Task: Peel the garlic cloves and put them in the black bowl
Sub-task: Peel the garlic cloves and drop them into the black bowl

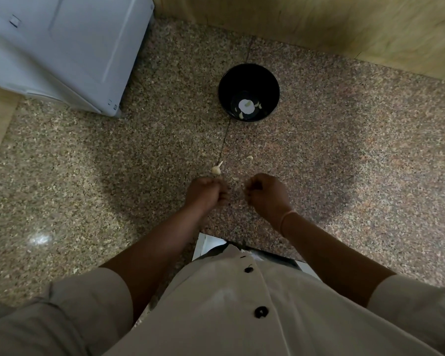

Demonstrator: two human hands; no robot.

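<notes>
A black bowl (pixel 248 73) stands on the granite counter ahead of me, with a few peeled garlic cloves (pixel 247 107) lying on its bottom. A partial garlic bulb (pixel 216 170) with a short stem lies just beyond my left hand (pixel 205 192). That hand's fingers are curled, and a pale bit of a garlic clove shows at its fingertips. My right hand (pixel 265 194) is a short gap to the right, its fingers curled toward the thumb with nothing visible in them. One loose clove (pixel 249 157) lies further out, and thin peel scraps (pixel 234 178) lie between my hands.
A white appliance (pixel 62 47) fills the back left of the speckled counter (pixel 344 163). A wooden wall (pixel 344 27) runs along the back and right. The counter's front edge is at my waist, by my buttoned shirt.
</notes>
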